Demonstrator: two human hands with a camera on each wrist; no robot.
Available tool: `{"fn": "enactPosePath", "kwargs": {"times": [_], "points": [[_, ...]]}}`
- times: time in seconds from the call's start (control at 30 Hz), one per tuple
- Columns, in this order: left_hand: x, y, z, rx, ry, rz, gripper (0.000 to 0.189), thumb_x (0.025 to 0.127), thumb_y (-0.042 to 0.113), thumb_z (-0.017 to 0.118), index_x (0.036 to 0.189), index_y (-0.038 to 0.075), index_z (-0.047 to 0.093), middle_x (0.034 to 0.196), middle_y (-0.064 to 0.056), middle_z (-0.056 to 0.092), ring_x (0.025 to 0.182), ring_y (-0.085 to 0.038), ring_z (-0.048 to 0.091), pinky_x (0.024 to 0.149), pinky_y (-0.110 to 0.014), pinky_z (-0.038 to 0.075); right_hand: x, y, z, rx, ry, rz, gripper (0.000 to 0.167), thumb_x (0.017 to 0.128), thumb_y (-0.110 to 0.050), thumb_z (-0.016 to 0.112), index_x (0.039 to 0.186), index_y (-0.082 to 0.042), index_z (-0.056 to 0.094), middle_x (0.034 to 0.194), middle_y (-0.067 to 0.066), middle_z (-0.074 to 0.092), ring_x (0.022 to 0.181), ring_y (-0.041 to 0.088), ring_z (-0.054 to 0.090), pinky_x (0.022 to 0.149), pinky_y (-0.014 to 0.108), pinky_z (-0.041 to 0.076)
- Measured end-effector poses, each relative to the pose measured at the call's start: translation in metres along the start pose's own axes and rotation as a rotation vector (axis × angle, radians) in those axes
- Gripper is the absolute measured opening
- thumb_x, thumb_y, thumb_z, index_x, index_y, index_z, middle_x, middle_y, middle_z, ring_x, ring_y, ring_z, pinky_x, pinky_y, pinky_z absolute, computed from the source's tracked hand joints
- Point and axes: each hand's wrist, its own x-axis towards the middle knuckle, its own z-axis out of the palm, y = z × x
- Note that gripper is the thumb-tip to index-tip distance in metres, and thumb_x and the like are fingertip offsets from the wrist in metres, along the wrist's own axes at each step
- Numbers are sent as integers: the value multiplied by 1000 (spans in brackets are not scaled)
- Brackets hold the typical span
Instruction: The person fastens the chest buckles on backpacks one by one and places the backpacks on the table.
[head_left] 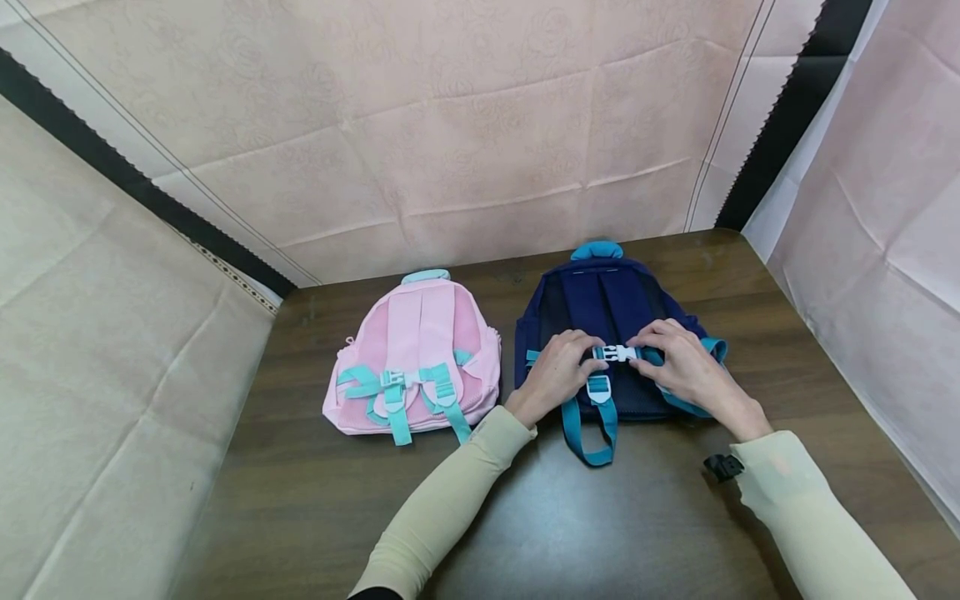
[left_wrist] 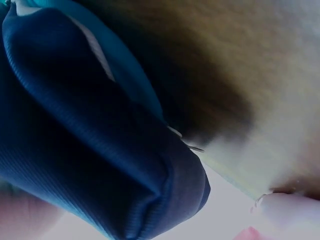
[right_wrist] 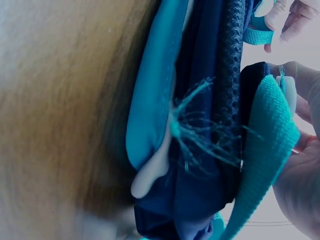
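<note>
A navy backpack (head_left: 592, 292) with teal straps lies on the table, its strap side up. Across its middle is a white side-release buckle (head_left: 618, 353). My left hand (head_left: 557, 372) pinches the buckle's left end between thumb and fingers. At the other end, my right hand (head_left: 688, 367) pinches the buckle where the teal strap joins it. The right wrist view shows a teal strap (right_wrist: 267, 145) running up to the right hand (right_wrist: 297, 185), and a frayed teal thread end on the bag's side. Navy fabric (left_wrist: 90, 135) fills much of the left wrist view.
A pink backpack (head_left: 420, 333) with mint straps lies just left of the navy one, close to my left forearm. Both are on a brown wooden table (head_left: 300, 517). Pale cloth walls (head_left: 450, 150) stand behind and at the sides. A loose teal strap loop (head_left: 596, 457) hangs toward me.
</note>
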Motion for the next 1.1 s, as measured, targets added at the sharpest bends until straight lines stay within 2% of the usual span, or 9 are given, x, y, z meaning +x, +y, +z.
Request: {"fn": "enactPosePath", "kwargs": {"times": [0.3, 0.57, 1.1], "points": [[1, 1, 0, 6, -9, 1, 30, 104, 26, 75, 128, 7, 78, 118, -6, 79, 107, -20, 71, 102, -33, 58, 2, -2, 2, 5, 0, -4, 24, 93, -4, 84, 116, 3, 81, 116, 20, 75, 109, 38, 63, 92, 57, 54], [2, 1, -1, 10, -1, 4, 30, 104, 25, 75, 128, 8, 78, 117, -5, 80, 107, -19, 67, 95, -25, 57, 4, -4, 2, 8, -22, -5, 25, 95, -4, 82, 119, 4, 80, 118, 22, 74, 111, 40, 63, 96, 61, 55], [3, 3, -1, 34, -2, 13, 30, 104, 23, 75, 128, 5, 78, 117, -7, 80, 104, -19, 67, 94, -25, 58, 6, -4, 2, -7, -18, -62, 27, 93, -1, 82, 118, 8, 79, 115, 23, 73, 104, 38, 66, 91, 58, 59]]}}
